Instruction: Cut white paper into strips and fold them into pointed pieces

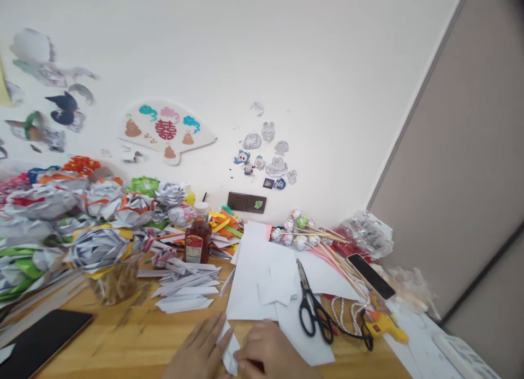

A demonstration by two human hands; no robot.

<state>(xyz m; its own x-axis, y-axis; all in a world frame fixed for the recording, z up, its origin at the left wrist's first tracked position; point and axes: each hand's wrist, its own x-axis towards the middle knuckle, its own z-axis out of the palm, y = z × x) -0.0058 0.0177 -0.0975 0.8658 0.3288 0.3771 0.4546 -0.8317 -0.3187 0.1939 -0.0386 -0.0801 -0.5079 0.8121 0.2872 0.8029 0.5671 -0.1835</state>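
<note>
A folded piece of white paper (230, 353) lies at the table's front edge between my hands. My left hand (200, 349) rests flat on the paper's left side, fingers stretched out and pressing it down. On the right side, my right hand (268, 351) is closed, its curled fingers pinching the paper's edge; the fingertips are partly hidden. Beyond my left hand lies a pile of folded white paper pieces (186, 286). White sheets (254, 280) lie just past my right hand, with black-handled scissors (313, 308) on them.
Large folded-paper flowers (98, 248) crowd the left side. A brown bottle (198, 240) stands behind the folded pieces. At right are wrapped lollipops on sticks (301, 241), a phone (371, 275) and a yellow glue gun (387, 327). A black tablet-like slab (45, 341) lies front left.
</note>
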